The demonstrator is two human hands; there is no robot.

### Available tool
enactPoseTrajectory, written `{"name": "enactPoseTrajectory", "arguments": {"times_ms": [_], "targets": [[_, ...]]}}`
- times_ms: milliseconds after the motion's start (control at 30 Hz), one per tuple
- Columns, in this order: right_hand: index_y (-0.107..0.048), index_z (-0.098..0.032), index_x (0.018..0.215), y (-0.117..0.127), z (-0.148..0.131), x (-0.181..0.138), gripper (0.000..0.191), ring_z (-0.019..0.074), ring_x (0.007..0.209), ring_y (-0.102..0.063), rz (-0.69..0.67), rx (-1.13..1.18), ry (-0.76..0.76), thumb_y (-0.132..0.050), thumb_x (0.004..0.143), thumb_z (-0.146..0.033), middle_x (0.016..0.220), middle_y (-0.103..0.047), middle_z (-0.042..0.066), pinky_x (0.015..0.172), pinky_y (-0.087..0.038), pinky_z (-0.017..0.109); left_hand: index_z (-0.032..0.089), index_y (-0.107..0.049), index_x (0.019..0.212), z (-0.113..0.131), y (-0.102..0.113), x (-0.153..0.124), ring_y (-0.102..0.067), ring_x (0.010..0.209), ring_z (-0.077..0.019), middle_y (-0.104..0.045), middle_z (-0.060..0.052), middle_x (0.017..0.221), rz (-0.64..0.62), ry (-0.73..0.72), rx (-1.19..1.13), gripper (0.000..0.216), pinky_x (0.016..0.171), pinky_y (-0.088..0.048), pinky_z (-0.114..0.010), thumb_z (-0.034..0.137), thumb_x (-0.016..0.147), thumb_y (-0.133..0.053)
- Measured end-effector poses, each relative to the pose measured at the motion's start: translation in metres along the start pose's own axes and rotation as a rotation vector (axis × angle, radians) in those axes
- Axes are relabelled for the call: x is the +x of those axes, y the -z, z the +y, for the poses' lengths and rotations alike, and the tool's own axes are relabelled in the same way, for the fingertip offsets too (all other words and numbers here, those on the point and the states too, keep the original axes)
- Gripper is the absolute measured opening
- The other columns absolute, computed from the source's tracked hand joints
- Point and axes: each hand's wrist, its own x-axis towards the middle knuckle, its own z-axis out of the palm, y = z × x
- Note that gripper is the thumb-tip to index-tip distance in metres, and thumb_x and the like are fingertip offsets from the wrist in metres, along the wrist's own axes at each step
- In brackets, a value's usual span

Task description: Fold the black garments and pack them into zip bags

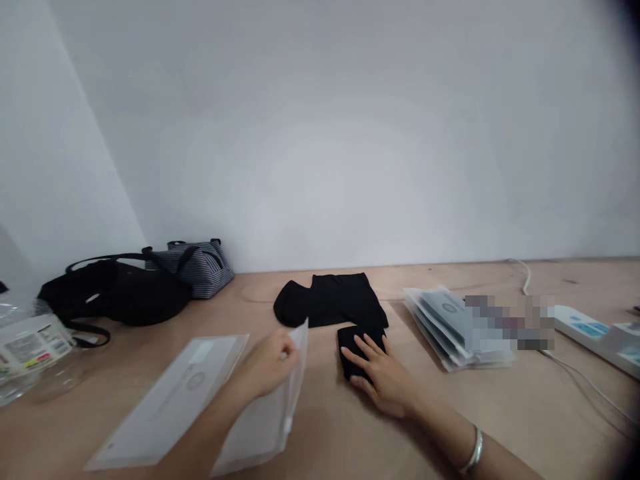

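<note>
My left hand (269, 365) pinches the top edge of a clear plastic bag (270, 413), lifting that end off the wooden table (350, 440). My right hand (381, 377), a silver bangle on its wrist, lies flat with fingers spread on a small folded black cloth (350, 347). Just behind that cloth lies a larger pile of black cloth (333, 300). A second flat plastic bag (170, 400) rests to the left of the held one.
A black bag (117, 293) and a striped pouch (200, 267) sit at the back left by the wall. A plastic bottle (25, 353) lies at the left edge. A stack of plastic bags (450, 327), a white cable (575, 373) and a white power strip (595, 337) are on the right.
</note>
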Motion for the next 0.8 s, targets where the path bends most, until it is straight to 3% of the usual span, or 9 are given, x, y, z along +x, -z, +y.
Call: {"name": "enactPoseTrajectory", "arguments": {"times_ms": [133,267,367,500,600,800], "targets": [[-0.027,-0.031,0.134,-0.003,0.004,0.002,0.050,0.0285,0.129,-0.016,0.065,0.122,-0.087,-0.023,0.088,-0.049,0.141,-0.025,0.007,0.100,-0.011,0.055,0.018,-0.050,0.057,0.026,-0.054,0.018,-0.053,0.072,-0.0164,-0.053,-0.001,0.069,0.013,-0.040,-0.059,0.021,0.064,-0.037,-0.025,0.014,0.076,-0.042],[-0.026,-0.028,0.135,-0.006,0.001,0.002,0.049,0.0259,0.130,-0.014,0.178,0.192,-0.117,-0.020,0.090,-0.047,0.141,-0.025,0.006,0.101,-0.010,0.055,0.017,-0.055,0.059,0.032,-0.084,0.026,-0.053,0.077,-0.0168,-0.056,-0.003,0.074,0.016,-0.067,-0.125,0.022,0.069,-0.039,-0.025,0.012,0.077,-0.044],[-0.026,-0.026,0.135,-0.004,-0.008,-0.001,0.048,0.0245,0.131,-0.008,0.200,0.164,-0.016,-0.021,0.090,-0.044,0.143,-0.020,0.004,0.102,-0.003,0.055,0.017,-0.059,0.064,0.031,-0.092,0.026,-0.053,0.082,-0.0167,-0.058,-0.003,0.080,0.026,-0.072,-0.166,0.022,0.073,-0.039,-0.026,0.010,0.077,-0.044],[-0.025,-0.023,0.135,0.005,-0.015,-0.004,0.051,0.0242,0.131,-0.006,0.057,0.151,0.176,-0.024,0.090,-0.045,0.143,-0.018,0.007,0.102,0.003,0.055,0.016,-0.061,0.063,0.030,-0.095,0.024,-0.054,0.081,-0.0163,-0.058,-0.004,0.081,0.037,-0.051,-0.202,0.023,0.073,-0.040,-0.026,0.008,0.076,-0.044],[-0.034,-0.023,0.131,0.013,-0.010,0.001,0.046,0.0231,0.131,-0.010,-0.023,0.201,0.208,-0.021,0.091,-0.042,0.141,-0.024,0.006,0.102,0.002,0.055,0.016,-0.060,0.061,0.030,-0.095,0.023,-0.054,0.083,-0.0165,-0.059,-0.004,0.084,0.050,-0.031,-0.216,0.022,0.074,-0.040,-0.027,0.010,0.076,-0.045],[-0.049,-0.034,0.119,0.022,0.006,0.017,0.048,0.0296,0.129,-0.018,-0.098,0.252,0.242,-0.051,0.075,-0.054,0.133,-0.040,0.003,0.093,0.013,0.063,0.017,-0.060,0.060,0.031,-0.093,0.021,-0.054,0.082,-0.0163,-0.058,-0.004,0.086,0.058,-0.022,-0.244,0.025,0.073,-0.041,-0.027,0.014,0.079,-0.044]]}}
